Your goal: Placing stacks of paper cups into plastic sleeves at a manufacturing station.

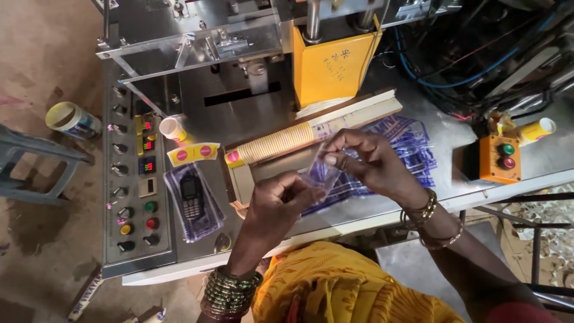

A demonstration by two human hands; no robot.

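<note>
Yellow patterned garment [335, 287], stacked bangles [230, 293] at wrists

Cup stack [276, 143] lies in its tray [242, 179] mid-worktop [382, 209], bag pile [412, 149] just right of it, phone [191, 197] to the left beside the button panel [128, 179] along the worktop's left edge, switch box [499, 158] far right

A small factory: a cup-forming machine [251, 54] (button panel [134, 179] alongside) on bare floor.

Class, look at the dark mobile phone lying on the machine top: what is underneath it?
The mobile phone lies on a clear plastic bag with blue print, which rests on the grey machine top beside the control panel. Whatever lies under the phone's body inside the bag is covered.
</note>
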